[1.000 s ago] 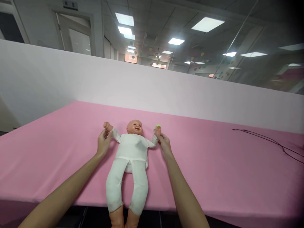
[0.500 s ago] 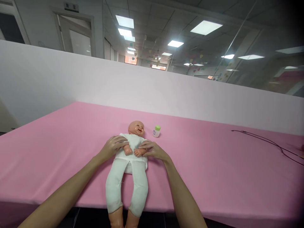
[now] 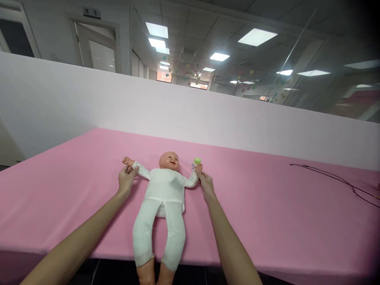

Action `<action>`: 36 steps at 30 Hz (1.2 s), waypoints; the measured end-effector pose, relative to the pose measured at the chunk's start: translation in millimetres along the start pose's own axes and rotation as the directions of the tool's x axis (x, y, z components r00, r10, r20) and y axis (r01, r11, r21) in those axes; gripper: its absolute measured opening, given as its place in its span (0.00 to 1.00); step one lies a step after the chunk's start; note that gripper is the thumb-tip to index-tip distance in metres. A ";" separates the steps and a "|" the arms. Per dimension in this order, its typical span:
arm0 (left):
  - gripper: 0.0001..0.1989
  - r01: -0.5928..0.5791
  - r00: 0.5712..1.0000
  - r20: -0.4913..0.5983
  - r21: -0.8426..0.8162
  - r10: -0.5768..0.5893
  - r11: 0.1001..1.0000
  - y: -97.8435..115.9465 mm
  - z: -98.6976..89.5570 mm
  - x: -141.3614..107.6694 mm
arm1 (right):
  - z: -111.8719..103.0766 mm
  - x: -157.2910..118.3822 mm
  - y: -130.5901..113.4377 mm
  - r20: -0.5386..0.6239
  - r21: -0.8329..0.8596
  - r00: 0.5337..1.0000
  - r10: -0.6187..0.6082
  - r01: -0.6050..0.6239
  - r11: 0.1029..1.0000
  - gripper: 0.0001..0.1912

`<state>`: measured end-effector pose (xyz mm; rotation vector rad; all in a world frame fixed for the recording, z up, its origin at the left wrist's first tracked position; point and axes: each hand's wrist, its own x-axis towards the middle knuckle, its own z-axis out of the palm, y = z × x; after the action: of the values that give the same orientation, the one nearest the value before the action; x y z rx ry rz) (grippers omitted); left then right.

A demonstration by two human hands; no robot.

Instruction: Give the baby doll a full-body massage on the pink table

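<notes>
A baby doll (image 3: 165, 186) in white cloth lies face up, its head toward the wall and its feet past the table's front edge. Its two arms are spread outward. My left hand (image 3: 127, 180) is closed on the doll's arm at the left, near the wrist. On the other side, my right hand (image 3: 206, 183) pinches the doll's arm near its small hand. Just behind that doll hand stands a small bottle with a green cap (image 3: 197, 160), its body partly hidden.
The doll lies on a pink-covered table (image 3: 261, 206). A thin black cable (image 3: 329, 173) runs along the right side. Behind the table rises a low white wall (image 3: 208, 114) with glass above it.
Both doll arms have moved from its chest out to the sides and up toward head height. My hands have moved apart with them and now grip near the doll's wrists.
</notes>
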<state>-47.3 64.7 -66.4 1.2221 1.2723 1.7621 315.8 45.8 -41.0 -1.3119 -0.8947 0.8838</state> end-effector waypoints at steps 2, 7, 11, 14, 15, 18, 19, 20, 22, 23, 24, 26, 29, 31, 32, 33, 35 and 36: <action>0.15 -0.087 0.996 0.036 0.039 0.086 0.995 6.1 2.0 -4.2 | 1.1 -4.1 -7.6 0.119 0.081 0.990 -0.079 0.069 0.994 0.29; 0.12 -0.543 0.786 0.429 0.136 0.445 0.829 21.4 9.6 -18.1 | 10.6 -29.6 -35.1 0.547 0.063 0.803 -0.237 0.242 0.968 0.26; 0.14 -0.764 0.526 0.645 0.072 0.554 0.641 17.9 12.0 -20.7 | 15.9 -47.2 -44.3 0.824 -0.100 0.545 -0.155 0.410 0.907 0.20; 0.15 -0.719 0.585 0.616 0.093 0.527 0.689 12.7 12.6 -20.2 | 17.9 -47.6 -41.8 0.831 -0.133 0.541 -0.132 0.424 0.896 0.21; 0.14 -0.667 0.648 0.575 0.111 0.500 0.737 11.4 12.8 -19.8 | 18.8 -45.1 -39.4 0.793 -0.125 0.591 -0.147 0.395 0.910 0.22; 0.17 -0.458 0.844 0.382 0.151 0.376 0.876 8.9 12.1 -16.9 | 21.6 -32.5 -27.7 0.529 -0.009 0.815 -0.237 0.284 0.959 0.27; 0.18 -0.394 0.888 0.315 0.148 0.334 0.907 8.0 11.1 -14.9 | 22.0 -27.7 -22.7 0.404 0.042 0.878 -0.258 0.264 0.964 0.28; 0.18 -0.335 0.921 0.256 0.137 0.294 0.932 6.8 9.6 -12.5 | 21.7 -23.2 -17.2 0.278 0.076 0.925 -0.259 0.248 0.966 0.28; 0.17 -0.215 0.969 0.143 0.106 0.199 0.971 3.4 5.3 -6.7 | 18.8 -16.0 -6.0 0.069 0.063 0.980 -0.186 0.182 0.981 0.27; 0.16 -0.150 0.986 0.087 0.094 0.142 0.984 1.3 2.9 -3.8 | 16.3 -13.7 -0.7 -0.012 0.030 0.991 -0.132 0.132 0.991 0.27; 0.16 -0.086 0.996 0.043 0.082 0.083 0.993 -0.8 0.6 -1.1 | 13.5 -12.4 4.1 -0.068 -0.001 0.994 -0.084 0.084 0.996 0.26; 0.17 0.001 1.000 0.016 0.051 -0.002 0.999 -4.3 -2.6 3.0 | 8.8 -12.7 11.0 -0.085 -0.021 0.996 -0.037 0.035 0.999 0.26; 0.17 -0.059 0.996 0.070 0.010 0.058 0.998 -4.5 -2.6 3.4 | 8.2 -19.8 13.4 0.063 0.004 0.988 -0.144 0.144 0.990 0.29; 0.18 -0.190 0.972 0.148 0.031 0.183 0.981 -1.1 -0.4 -0.4 | 11.7 -27.6 10.5 0.170 -0.037 0.952 -0.254 0.263 0.964 0.32; 0.19 -0.267 0.947 0.203 0.064 0.250 0.961 1.2 0.7 -3.3 | 13.9 -32.0 8.2 0.218 -0.078 0.927 -0.305 0.328 0.942 0.33; 0.18 -0.353 0.909 0.272 0.103 0.315 0.930 3.6 1.8 -6.5 | 15.8 -36.4 5.7 0.274 -0.128 0.897 -0.347 0.391 0.911 0.32; 0.15 -0.546 0.790 0.425 0.157 0.443 0.823 7.8 3.9 -12.7 | 18.5 -45.1 0.8 0.417 -0.217 0.815 -0.402 0.519 0.826 0.26; 0.14 -0.638 0.711 0.496 0.158 0.498 0.753 9.4 4.9 -15.4 | 19.2 -49.0 -1.4 0.495 -0.244 0.764 -0.414 0.580 0.777 0.23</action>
<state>-36.9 49.9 -61.9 2.2641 0.9821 1.5580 278.5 8.6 -40.6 -1.1162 -1.7508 0.5646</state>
